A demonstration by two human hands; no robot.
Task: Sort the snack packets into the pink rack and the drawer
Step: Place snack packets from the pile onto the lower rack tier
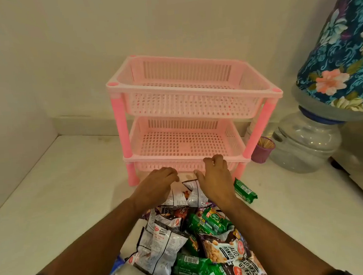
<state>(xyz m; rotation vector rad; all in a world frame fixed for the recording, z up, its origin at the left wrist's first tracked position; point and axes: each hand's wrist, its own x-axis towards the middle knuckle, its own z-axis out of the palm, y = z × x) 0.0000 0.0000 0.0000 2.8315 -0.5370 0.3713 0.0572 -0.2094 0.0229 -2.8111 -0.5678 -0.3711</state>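
Observation:
A pink two-tier rack [119,120] stands on the white counter against the wall; nothing lies in either basket. A pile of snack packets [207,243] sits in front of it: white and dark peanut bags and green packets. My left hand [158,183] and my right hand [216,177] are side by side at the far end of the pile, just before the lower basket's front rim [173,159]. Each hand pinches the top edge of a white printed packet [193,193] that stands up from the pile. No drawer is in view.
One green packet [245,190] lies apart, right of my right hand. A purple cup of toothpicks [262,151] stands by the rack's right leg. Beyond it is a large water jar [305,143] under a floral cover [342,51]. Walls close off the back and left.

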